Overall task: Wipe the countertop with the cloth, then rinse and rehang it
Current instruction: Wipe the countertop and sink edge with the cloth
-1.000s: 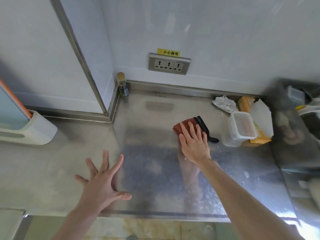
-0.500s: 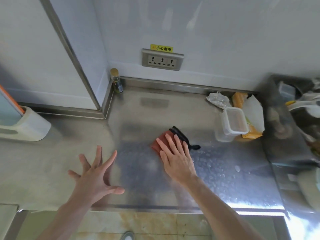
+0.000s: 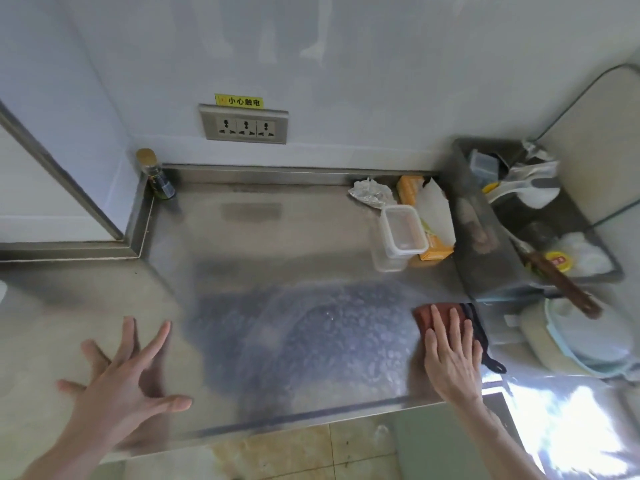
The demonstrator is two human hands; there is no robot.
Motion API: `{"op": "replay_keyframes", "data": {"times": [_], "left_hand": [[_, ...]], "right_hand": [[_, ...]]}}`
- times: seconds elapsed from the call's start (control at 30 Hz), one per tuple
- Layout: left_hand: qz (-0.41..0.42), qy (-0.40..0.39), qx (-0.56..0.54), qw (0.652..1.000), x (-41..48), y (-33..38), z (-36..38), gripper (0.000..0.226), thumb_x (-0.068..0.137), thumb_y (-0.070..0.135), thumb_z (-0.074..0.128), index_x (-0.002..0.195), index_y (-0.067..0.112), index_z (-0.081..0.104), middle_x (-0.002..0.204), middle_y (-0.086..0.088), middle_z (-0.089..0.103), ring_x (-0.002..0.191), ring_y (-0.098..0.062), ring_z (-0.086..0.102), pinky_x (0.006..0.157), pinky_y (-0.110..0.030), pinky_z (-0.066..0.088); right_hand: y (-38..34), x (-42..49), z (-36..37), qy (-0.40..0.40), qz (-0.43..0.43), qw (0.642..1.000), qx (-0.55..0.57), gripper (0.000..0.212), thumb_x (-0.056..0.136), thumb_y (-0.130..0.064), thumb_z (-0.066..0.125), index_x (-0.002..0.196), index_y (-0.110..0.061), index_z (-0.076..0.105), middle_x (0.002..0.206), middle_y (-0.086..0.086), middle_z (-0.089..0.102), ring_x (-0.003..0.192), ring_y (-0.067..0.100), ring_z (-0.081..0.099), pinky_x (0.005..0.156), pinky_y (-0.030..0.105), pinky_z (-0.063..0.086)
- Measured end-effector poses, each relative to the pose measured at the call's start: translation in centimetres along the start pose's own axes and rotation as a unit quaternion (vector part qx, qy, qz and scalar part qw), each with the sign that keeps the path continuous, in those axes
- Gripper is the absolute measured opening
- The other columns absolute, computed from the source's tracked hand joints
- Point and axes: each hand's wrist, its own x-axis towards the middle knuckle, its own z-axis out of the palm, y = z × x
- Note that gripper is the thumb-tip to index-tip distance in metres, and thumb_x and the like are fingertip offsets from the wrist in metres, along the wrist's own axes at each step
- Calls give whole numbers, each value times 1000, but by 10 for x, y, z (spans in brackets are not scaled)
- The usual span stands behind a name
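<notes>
Right hand (image 3: 452,355) lies flat, fingers straight and slightly apart, pressing the cloth (image 3: 424,315) onto the countertop (image 3: 277,237). Left hand (image 3: 121,379) is spread wide with all fingers splayed and holds nothing. It is over the dull left part of the counter near the front edge; can't tell if it touches.

Cloth now sits at the right end of the counter, near the front edge and just beside the dark tub (image 3: 485,258). Its red part pokes out past the fingertips, and its black loop (image 3: 493,363) trails out on the right of the hand.

Change from the earlier frames: a second ago the cloth is further back, just left of the clear container (image 3: 401,233). Half a second ago it is mid-counter. Now it is front right, so the stroke runs toward the person and then right. Right hand stays flat on it throughout, and left hand stays spread on the left, barely shifted. View has also swung right and shows more of the tub and the basin (image 3: 588,344).

Wet beaded patch (image 3: 311,334) covers the middle, so that zone looks wiped. Judgement: still in the wiping step. The back strip by the bottle (image 3: 157,178) and the left side look dry, so probably not done. Rinse and rehang not yet begun.
</notes>
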Motion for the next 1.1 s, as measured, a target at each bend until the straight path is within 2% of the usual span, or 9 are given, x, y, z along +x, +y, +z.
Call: {"op": "replay_keyframes", "data": {"times": [0.1, 0.2, 0.33, 0.5, 0.57, 0.63, 0.8, 0.93, 1.1], "left_hand": [[-3, -6, 22, 1000, 0, 0, 0, 138, 20, 106, 45, 140, 72, -13, 167, 11, -17, 146, -48, 6, 99, -79, 29], [-2, -13, 18, 1000, 1, 1, -3, 139, 20, 106, 46, 141, 71, -13, 166, 11, -20, 149, -46, -3, 100, -82, 25], [-2, -38, 31, 999, -4, 11, -11, 135, 38, 95, 64, 146, 66, -12, 164, 10, -28, 149, -47, -15, 103, -84, 14], [-15, -41, 23, 999, -11, 18, -17, 131, 49, 82, 76, 148, 65, -9, 164, 11, -31, 149, -47, -22, 104, -84, 8], [-18, -42, 24, 999, -12, 17, -17, 130, 50, 81, 76, 148, 65, -8, 164, 11, -30, 149, -46, -22, 105, -83, 8], [-22, -43, 34, 998, -12, 16, -17, 130, 49, 82, 75, 148, 65, -8, 164, 11, -29, 149, -47, -19, 105, -83, 11], [-17, -22, 66, 997, -6, 32, -15, 133, 46, 90, 67, 154, 56, -3, 166, 5, -16, 149, -43, 1, 106, -75, 25], [102, -7, 54, 993, -3, 100, -3, 122, 57, 89, 64, 155, 55, 0, 168, 4, -18, 154, -37, -11, 114, -73, 13], [165, -58, 92, 980, -1, 172, 17, 124, 58, 83, 71, 155, 53, 0, 166, 4, -24, 149, -47, -21, 110, -81, 7]], "right_hand": [[-46, -2, 9, -5, 4, 1000, 6, 57, 107, -45, 3, 163, -42, -8, 176, 0, -8, 162, 27, -9, 129, 51, -2], [-122, -22, 30, -11, -101, 995, -1, 66, 101, -47, 0, 166, -36, 2, 176, 1, -3, 162, 29, -5, 130, 53, 0], [-216, -80, 67, -21, -272, 962, 7, 57, 108, -38, 22, 165, -34, 21, 174, 4, 17, 161, 32, 9, 130, 54, 8], [-205, -109, 74, -16, -424, 904, -42, 52, 111, -38, 31, 163, -41, 24, 173, -3, 22, 162, 25, 13, 130, 50, 13], [-173, -89, 64, -5, -402, 914, -61, 52, 110, -41, 30, 162, -44, 26, 173, -5, 22, 162, 23, 13, 130, 49, 14], [-133, -66, 49, 11, -332, 941, -58, 52, 108, -44, 30, 160, -42, 33, 171, -3, 27, 160, 26, 19, 128, 50, 20], [-27, -12, 11, -2, -184, 981, -60, 62, 106, -56, 19, 158, -29, 39, 164, 8, 40, 152, 36, 33, 123, 56, 29], [33, 6, 1, -11, -148, 985, -85, 70, 106, -59, 7, 161, -25, 35, 170, 4, 29, 158, 30, 20, 125, 54, 21], [20, -4, -3, 17, -55, 998, -13, 68, 98, -50, 10, 163, -32, 22, 175, -1, 9, 161, 28, 2, 128, 49, 6]]}}
